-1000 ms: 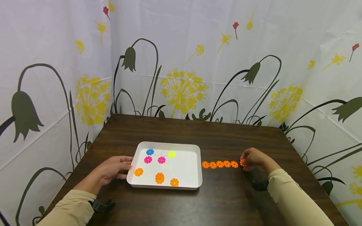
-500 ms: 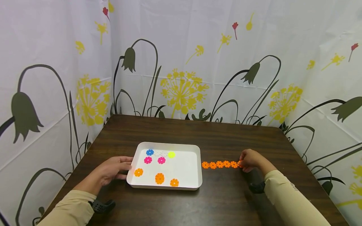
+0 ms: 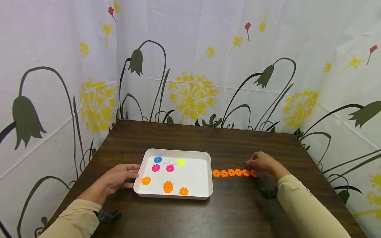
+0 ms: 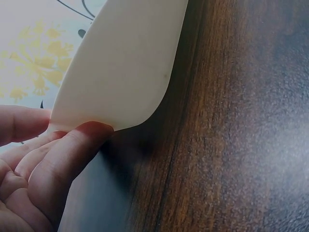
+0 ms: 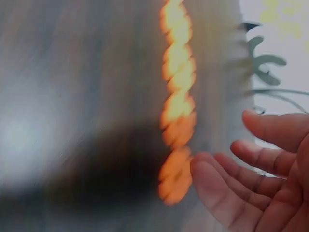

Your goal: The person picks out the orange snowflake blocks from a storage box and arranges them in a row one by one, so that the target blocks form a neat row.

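Note:
A shallow white tray (image 3: 196,172) stands at the table's middle-left. My left hand (image 3: 117,178) touches its left side with thumb and fingers extended, and the left wrist view shows the fingertips against the tray's outer wall (image 4: 125,63). To the tray's right runs a row of several orange notched discs (image 3: 231,172), edge to edge. My right hand (image 3: 263,163) hovers just behind and above the row's right end, holding nothing. In the right wrist view its fingers (image 5: 210,186) are loosely spread beside the last orange disc (image 5: 175,176), which lies on the table.
Inside the tray are a blue disc (image 3: 157,159), pink discs (image 3: 170,168), a yellow disc (image 3: 180,162), faint white discs (image 3: 169,161) and orange discs (image 3: 168,187). The dark wooden table (image 3: 184,135) backs onto a flower-printed curtain (image 3: 190,39).
My right hand brought an orange disc leftward to the end of the row, let it go, and rose slightly away from it. The left hand and tray stayed in place.

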Action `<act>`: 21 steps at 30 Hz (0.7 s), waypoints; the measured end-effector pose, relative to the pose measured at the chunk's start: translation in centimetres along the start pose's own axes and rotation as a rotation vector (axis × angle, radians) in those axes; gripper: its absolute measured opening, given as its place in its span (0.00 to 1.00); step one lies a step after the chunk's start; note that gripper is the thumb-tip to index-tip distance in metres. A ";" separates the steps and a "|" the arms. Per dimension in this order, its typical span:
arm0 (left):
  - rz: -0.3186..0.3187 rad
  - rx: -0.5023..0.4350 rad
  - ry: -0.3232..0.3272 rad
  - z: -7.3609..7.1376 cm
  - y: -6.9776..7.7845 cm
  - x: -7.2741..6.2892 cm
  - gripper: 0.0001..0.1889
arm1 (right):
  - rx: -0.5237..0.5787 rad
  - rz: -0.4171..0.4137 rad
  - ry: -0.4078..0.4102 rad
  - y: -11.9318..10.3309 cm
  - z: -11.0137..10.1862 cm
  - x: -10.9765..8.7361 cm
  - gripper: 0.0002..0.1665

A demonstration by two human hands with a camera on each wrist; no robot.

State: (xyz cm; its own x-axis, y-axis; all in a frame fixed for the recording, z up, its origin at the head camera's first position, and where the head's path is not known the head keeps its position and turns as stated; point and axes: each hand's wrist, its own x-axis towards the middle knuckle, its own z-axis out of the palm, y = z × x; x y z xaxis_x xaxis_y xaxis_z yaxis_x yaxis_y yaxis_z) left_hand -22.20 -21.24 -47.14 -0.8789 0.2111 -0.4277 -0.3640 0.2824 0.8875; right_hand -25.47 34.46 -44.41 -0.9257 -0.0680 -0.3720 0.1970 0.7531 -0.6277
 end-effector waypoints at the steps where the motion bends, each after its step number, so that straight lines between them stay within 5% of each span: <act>1: 0.000 0.000 0.001 0.0 0.0 0.0 0.31 | 0.040 -0.020 -0.018 -0.5 0.0 0.1 0.20; 6: -0.007 -0.001 0.003 -0.1 0.1 -0.3 0.30 | 0.321 -0.110 -0.172 -4.5 0.7 0.8 0.25; 10: -0.005 -0.001 0.005 -0.3 0.1 -0.4 0.30 | 0.411 -0.172 -0.291 -8.6 2.6 1.3 0.21; 17: 0.005 0.007 0.006 -0.3 0.1 -0.4 0.29 | 0.331 -0.162 -0.406 -14.5 7.5 1.8 0.20; 21: 0.017 0.006 -0.005 -0.1 0.1 -0.2 0.29 | 0.166 -0.148 -0.451 -16.6 10.9 1.6 0.14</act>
State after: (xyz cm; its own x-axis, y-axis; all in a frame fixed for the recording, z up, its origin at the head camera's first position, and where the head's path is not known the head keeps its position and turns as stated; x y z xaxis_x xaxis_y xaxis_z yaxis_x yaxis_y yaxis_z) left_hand -22.03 -21.37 -46.95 -0.8833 0.2209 -0.4134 -0.3472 0.2843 0.8937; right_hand -26.73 14.72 -42.00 -0.7232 -0.4696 -0.5064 0.1571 0.6021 -0.7828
